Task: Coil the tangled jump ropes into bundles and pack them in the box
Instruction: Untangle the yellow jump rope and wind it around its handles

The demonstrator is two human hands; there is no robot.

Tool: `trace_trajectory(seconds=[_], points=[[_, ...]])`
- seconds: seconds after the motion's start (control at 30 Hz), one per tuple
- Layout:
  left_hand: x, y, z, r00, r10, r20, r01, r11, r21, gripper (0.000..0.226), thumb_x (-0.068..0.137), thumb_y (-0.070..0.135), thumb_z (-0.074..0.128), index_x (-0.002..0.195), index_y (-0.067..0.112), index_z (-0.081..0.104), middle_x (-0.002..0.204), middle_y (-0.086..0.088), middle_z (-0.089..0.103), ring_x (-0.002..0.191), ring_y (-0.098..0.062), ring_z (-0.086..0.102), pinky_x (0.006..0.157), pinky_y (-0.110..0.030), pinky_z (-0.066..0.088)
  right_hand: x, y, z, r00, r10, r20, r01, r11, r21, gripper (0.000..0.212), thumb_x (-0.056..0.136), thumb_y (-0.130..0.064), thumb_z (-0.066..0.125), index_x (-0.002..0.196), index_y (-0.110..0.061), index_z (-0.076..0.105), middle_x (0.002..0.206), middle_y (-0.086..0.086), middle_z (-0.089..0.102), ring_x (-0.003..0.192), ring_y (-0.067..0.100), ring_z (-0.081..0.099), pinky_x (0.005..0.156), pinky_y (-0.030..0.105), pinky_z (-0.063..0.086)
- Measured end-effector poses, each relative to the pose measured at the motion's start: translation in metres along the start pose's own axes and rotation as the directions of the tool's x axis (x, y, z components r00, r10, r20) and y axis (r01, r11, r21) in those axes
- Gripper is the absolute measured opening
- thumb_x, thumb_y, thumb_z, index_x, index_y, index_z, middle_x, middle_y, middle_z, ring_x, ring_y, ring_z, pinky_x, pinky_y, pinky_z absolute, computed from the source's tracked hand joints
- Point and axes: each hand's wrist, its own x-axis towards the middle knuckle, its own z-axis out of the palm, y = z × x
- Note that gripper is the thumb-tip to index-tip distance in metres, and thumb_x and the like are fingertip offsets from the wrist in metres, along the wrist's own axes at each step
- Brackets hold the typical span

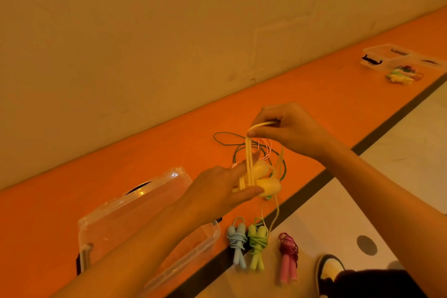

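Note:
My left hand (217,189) grips the two handles of a yellow jump rope (339,185) above the orange floor strip. My right hand (287,128) pinches the top of that rope's folded loops (249,152), stretched upright between both hands; a loose yellow end hangs down at the right. Behind them a tangle of green and pink rope (242,147) lies on the orange strip. A clear plastic box (135,220) with its lid stands at lower left, partly behind my left forearm. Three coiled bundles lie side by side: blue (237,242), green (257,242), dark red with pink handles (288,256).
A wall runs along the far side of the orange strip. A second clear box (396,57) and a heap of coloured ropes (401,75) sit far right. A dark band edges the strip, then pale flooring. A shoe (330,271) shows at bottom right.

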Motion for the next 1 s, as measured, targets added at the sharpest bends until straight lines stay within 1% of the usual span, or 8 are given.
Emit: trace_trajectory(seconds=[0.1, 0.23, 0.43, 0.57, 0.63, 0.73, 0.9, 1.0], points=[[-0.002, 0.010, -0.001, 0.999, 0.021, -0.032, -0.023, 0.997, -0.070, 0.077, 0.093, 0.062, 0.047, 0.156, 0.037, 0.010, 0.065, 0.009, 0.049, 0.059, -0.010, 0.052, 0.050, -0.024, 0.032, 0.000, 0.014, -0.007, 0.990, 0.141, 0.029, -0.143, 0.986, 0.085, 0.026, 0.074, -0.043, 0.075, 0.080, -0.018, 0.078, 0.077, 0.017, 0.070, 0.071, 0.032, 0.063, 0.062, 0.045, 0.046], [-0.003, 0.006, -0.007, 0.996, 0.067, -0.060, -0.065, 0.998, 0.026, 0.089, 0.092, 0.068, 0.039, 0.150, 0.041, -0.023, 0.068, 0.010, 0.050, 0.060, -0.009, 0.052, 0.056, -0.029, 0.040, -0.004, 0.031, -0.012, 0.951, 0.287, 0.113, -0.300, 0.944, 0.136, 0.029, 0.072, -0.043, 0.078, 0.081, -0.015, 0.079, 0.085, 0.020, 0.072, 0.084, 0.041, 0.065, 0.071, 0.051, 0.049], [0.000, 0.007, 0.000, 0.948, 0.310, 0.077, -0.319, 0.929, 0.185, 0.069, 0.094, 0.070, 0.024, 0.143, 0.058, -0.023, 0.093, 0.005, 0.062, 0.070, -0.010, 0.052, 0.059, -0.029, 0.044, -0.006, 0.023, 0.006, 0.935, 0.297, 0.192, -0.329, 0.930, 0.165, 0.025, 0.072, -0.042, 0.078, 0.080, -0.019, 0.080, 0.085, 0.015, 0.073, 0.079, 0.032, 0.063, 0.075, 0.054, 0.049], [-0.001, 0.011, -0.001, 0.942, 0.330, 0.059, -0.335, 0.921, 0.197, 0.074, 0.094, 0.071, 0.031, 0.151, 0.050, -0.010, 0.079, 0.007, 0.052, 0.064, -0.008, 0.042, 0.056, -0.028, 0.037, -0.004, 0.019, 0.017, 0.931, 0.307, 0.198, -0.345, 0.918, 0.197, 0.026, 0.075, -0.041, 0.079, 0.077, -0.016, 0.079, 0.083, 0.023, 0.068, 0.072, 0.023, 0.055, 0.068, 0.042, 0.043], [-0.002, 0.010, -0.002, 0.937, 0.346, 0.048, -0.348, 0.913, 0.211, 0.074, 0.093, 0.072, 0.030, 0.153, 0.047, -0.006, 0.079, 0.005, 0.055, 0.063, -0.010, 0.045, 0.055, -0.031, 0.043, -0.004, 0.021, 0.020, 0.929, 0.315, 0.195, -0.351, 0.916, 0.192, 0.024, 0.077, -0.038, 0.079, 0.078, -0.014, 0.078, 0.082, 0.024, 0.068, 0.071, 0.022, 0.055, 0.068, 0.041, 0.043], [-0.002, 0.007, -0.004, 0.925, 0.378, 0.041, -0.375, 0.890, 0.259, 0.076, 0.091, 0.071, 0.033, 0.154, 0.043, 0.000, 0.077, 0.004, 0.056, 0.058, -0.009, 0.039, 0.048, -0.026, 0.032, -0.005, 0.025, 0.022, 0.919, 0.334, 0.208, -0.373, 0.907, 0.195, 0.026, 0.076, -0.042, 0.077, 0.077, -0.016, 0.078, 0.083, 0.020, 0.070, 0.073, 0.021, 0.057, 0.070, 0.041, 0.044], [-0.004, 0.003, -0.006, 0.945, 0.327, 0.027, -0.324, 0.919, 0.223, 0.078, 0.092, 0.070, 0.036, 0.154, 0.044, -0.004, 0.085, 0.004, 0.062, 0.064, -0.011, 0.051, 0.054, -0.031, 0.044, -0.006, 0.029, 0.018, 0.913, 0.372, 0.165, -0.402, 0.887, 0.225, 0.025, 0.077, -0.038, 0.077, 0.081, -0.013, 0.079, 0.079, 0.008, 0.072, 0.073, 0.008, 0.062, 0.072, 0.029, 0.044], [-0.004, 0.008, -0.006, 0.956, 0.290, 0.041, -0.292, 0.940, 0.177, 0.080, 0.095, 0.065, 0.045, 0.154, 0.044, -0.003, 0.075, 0.005, 0.054, 0.059, -0.010, 0.047, 0.052, -0.029, 0.037, -0.003, 0.026, 0.014, 0.930, 0.345, 0.130, -0.367, 0.896, 0.248, 0.034, 0.073, -0.043, 0.077, 0.084, -0.011, 0.078, 0.085, 0.019, 0.071, 0.076, 0.015, 0.061, 0.073, 0.033, 0.046]])
